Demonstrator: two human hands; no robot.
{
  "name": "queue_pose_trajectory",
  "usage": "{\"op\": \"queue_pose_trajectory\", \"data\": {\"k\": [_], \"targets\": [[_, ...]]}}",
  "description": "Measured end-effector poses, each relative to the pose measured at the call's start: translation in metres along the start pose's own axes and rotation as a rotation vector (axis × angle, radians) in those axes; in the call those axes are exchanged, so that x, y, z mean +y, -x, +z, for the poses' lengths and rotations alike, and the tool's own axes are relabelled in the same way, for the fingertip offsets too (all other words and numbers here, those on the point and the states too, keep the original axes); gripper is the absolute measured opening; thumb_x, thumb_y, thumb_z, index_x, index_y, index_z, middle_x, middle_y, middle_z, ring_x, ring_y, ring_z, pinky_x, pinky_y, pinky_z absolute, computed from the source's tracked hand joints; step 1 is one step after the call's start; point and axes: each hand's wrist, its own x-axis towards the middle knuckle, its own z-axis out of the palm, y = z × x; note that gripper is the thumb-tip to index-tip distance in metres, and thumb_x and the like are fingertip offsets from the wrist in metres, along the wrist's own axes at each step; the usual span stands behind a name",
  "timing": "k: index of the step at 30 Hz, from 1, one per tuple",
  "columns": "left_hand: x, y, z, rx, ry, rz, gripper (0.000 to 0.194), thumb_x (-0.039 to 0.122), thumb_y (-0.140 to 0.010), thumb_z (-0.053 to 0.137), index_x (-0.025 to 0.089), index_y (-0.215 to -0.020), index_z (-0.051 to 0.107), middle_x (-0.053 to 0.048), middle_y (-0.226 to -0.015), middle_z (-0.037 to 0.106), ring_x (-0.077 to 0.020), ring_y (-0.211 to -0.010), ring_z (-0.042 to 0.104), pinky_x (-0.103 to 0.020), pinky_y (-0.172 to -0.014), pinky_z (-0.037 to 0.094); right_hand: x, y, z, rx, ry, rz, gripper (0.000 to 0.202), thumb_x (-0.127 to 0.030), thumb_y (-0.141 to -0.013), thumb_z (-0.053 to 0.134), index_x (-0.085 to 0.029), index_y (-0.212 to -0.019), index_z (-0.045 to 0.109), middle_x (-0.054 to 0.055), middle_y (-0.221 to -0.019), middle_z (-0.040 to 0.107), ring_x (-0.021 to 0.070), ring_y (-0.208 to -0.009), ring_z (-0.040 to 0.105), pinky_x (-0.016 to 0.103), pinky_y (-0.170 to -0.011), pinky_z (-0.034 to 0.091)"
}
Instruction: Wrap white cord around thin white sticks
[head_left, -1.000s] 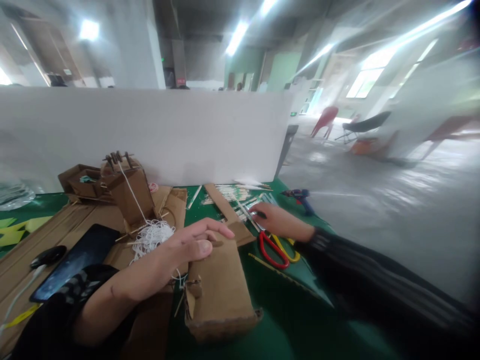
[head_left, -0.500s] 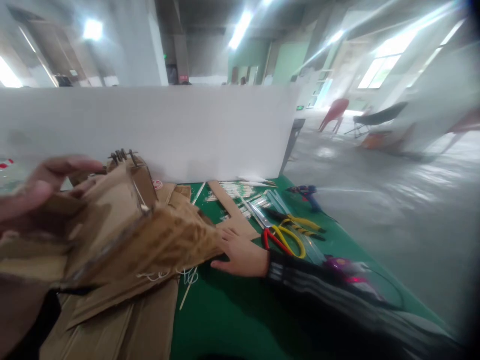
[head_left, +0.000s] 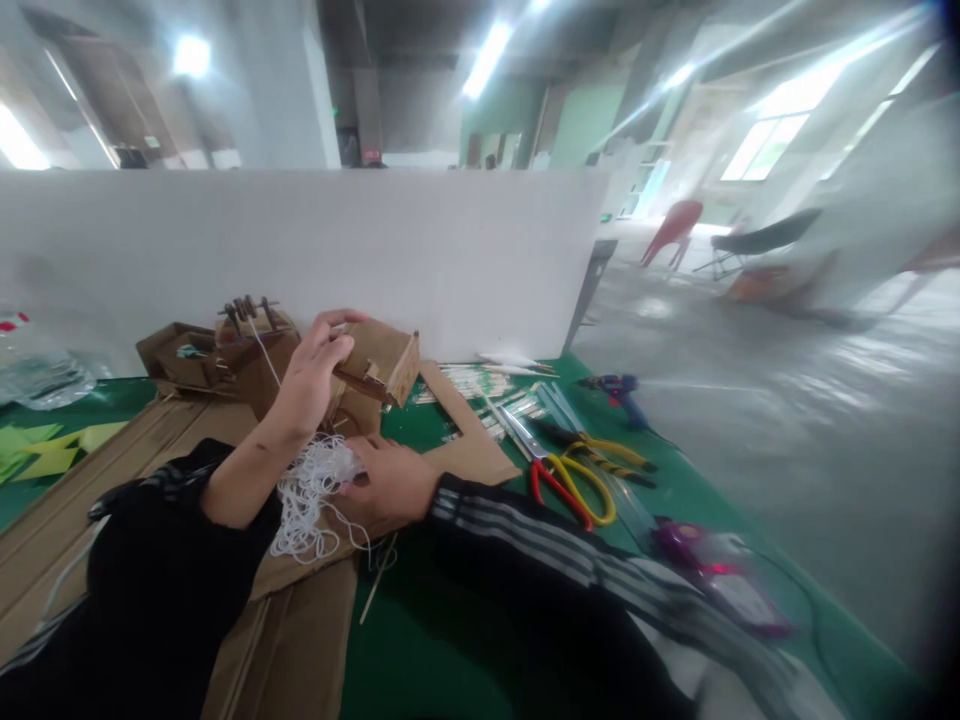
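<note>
My left hand (head_left: 321, 362) reaches over to a small cardboard box (head_left: 384, 362) near the white board and grips its left side, the fingers over its top. My right hand (head_left: 394, 480) is closed at the edge of a tangled heap of white string (head_left: 311, 500), with its thumb and fingers bent around some of it. The heap lies on flat cardboard sheets (head_left: 300, 650). Left of the box stands a cardboard construction (head_left: 259, 350) with small rods on top and a string running down from it.
Scissors (head_left: 570, 490), pliers (head_left: 607, 455) and an L-shaped cardboard strip (head_left: 472, 430) lie to the right. Beyond are thin white sticks (head_left: 480, 382), a drill (head_left: 619, 395) and a purple device (head_left: 712, 570). A white board (head_left: 337, 250) stands behind. Plastic bottles (head_left: 45, 370) and green paper (head_left: 37, 450) are left.
The large cardboard piece that filled the left front is out of the hands, uncovering the string heap. My left hand has moved right onto the small box; my right hand has moved left to the string.
</note>
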Motion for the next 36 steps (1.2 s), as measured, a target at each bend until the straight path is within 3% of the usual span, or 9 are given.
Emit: {"op": "queue_pose_trajectory", "data": {"k": [4,8,15,19,25,31,33,36], "targets": [[-0.01,-0.001,-0.001,-0.045,0.031,-0.066,0.029,0.03,-0.083,0.052,0.025,-0.109,0.061,-0.002,-0.089,0.058,-0.0174,-0.081,0.054,-0.024,-0.065,0.045,0.002,-0.017,0.016,-0.005,0.047,0.085,0.071,-0.066,-0.072,0.057,-0.016,-0.122,0.047,0.018,-0.116,0.061,0.0367,-0.102,0.06,0.05,-0.083,0.045],[-0.019,0.0,-0.003,-0.072,0.017,-0.097,0.03,0.03,-0.082,0.052,0.022,-0.109,0.061,-0.003,-0.094,0.06,-0.0182,-0.085,0.056,-0.026,-0.073,0.046,0.004,-0.033,0.028,0.019,0.089,0.141,0.08,-0.067,-0.069,0.057,-0.014,-0.127,0.043,0.022,-0.124,0.057,0.0391,-0.113,0.054,0.056,-0.09,0.04],[-0.034,-0.006,-0.007,-0.06,0.032,-0.131,0.03,0.031,-0.081,0.052,0.022,-0.108,0.062,-0.003,-0.088,0.06,-0.0181,-0.083,0.056,-0.025,-0.07,0.046,-0.001,-0.049,0.036,-0.024,0.111,0.124,0.039,-0.042,-0.075,0.058,-0.014,-0.102,0.061,0.017,-0.108,0.066,0.0333,-0.101,0.061,0.046,-0.083,0.046],[-0.033,-0.01,-0.008,-0.075,0.033,-0.143,0.03,0.031,-0.081,0.051,0.022,-0.107,0.062,-0.002,-0.086,0.06,-0.0173,-0.082,0.056,-0.024,-0.069,0.045,-0.002,-0.044,0.029,-0.002,0.113,0.057,0.034,-0.039,-0.078,0.056,-0.013,-0.1,0.061,0.017,-0.111,0.065,0.0329,-0.102,0.06,0.044,-0.084,0.045],[-0.025,-0.018,-0.011,-0.139,0.028,-0.187,0.028,0.031,-0.078,0.054,0.022,-0.103,0.064,-0.001,-0.086,0.063,-0.0171,-0.08,0.056,-0.024,-0.068,0.045,-0.006,-0.022,-0.008,0.039,0.088,-0.105,0.031,-0.04,-0.081,0.061,-0.021,-0.104,0.055,0.007,-0.11,0.066,0.0246,-0.102,0.061,0.033,-0.084,0.042],[-0.02,-0.019,-0.018,-0.213,0.032,-0.201,0.03,0.03,-0.082,0.052,0.021,-0.108,0.063,-0.003,-0.094,0.063,-0.0192,-0.086,0.056,-0.025,-0.068,0.044,-0.004,0.034,-0.064,0.098,-0.041,-0.143,0.031,-0.041,-0.082,0.059,-0.02,-0.104,0.051,0.005,-0.093,0.067,0.0215,-0.077,0.064,0.028,-0.065,0.044],[-0.021,-0.019,-0.017,-0.186,0.048,-0.198,0.029,0.029,-0.083,0.051,0.02,-0.108,0.062,-0.002,-0.09,0.062,-0.0179,-0.084,0.056,-0.025,-0.068,0.044,0.003,0.059,-0.085,0.19,-0.073,-0.124,0.032,-0.037,-0.077,0.063,-0.019,-0.1,0.052,0.005,-0.086,0.066,0.0216,-0.074,0.063,0.029,-0.065,0.046],[-0.027,-0.02,-0.013,-0.117,0.113,-0.169,0.028,0.027,-0.082,0.052,0.02,-0.108,0.061,0.0,-0.085,0.06,-0.0159,-0.078,0.056,-0.024,-0.068,0.045,0.018,0.095,-0.118,0.487,-0.185,-0.094,0.031,-0.024,-0.077,0.064,-0.018,-0.105,0.053,0.006,-0.096,0.066,0.021,-0.083,0.064,0.031,-0.073,0.05]]}}
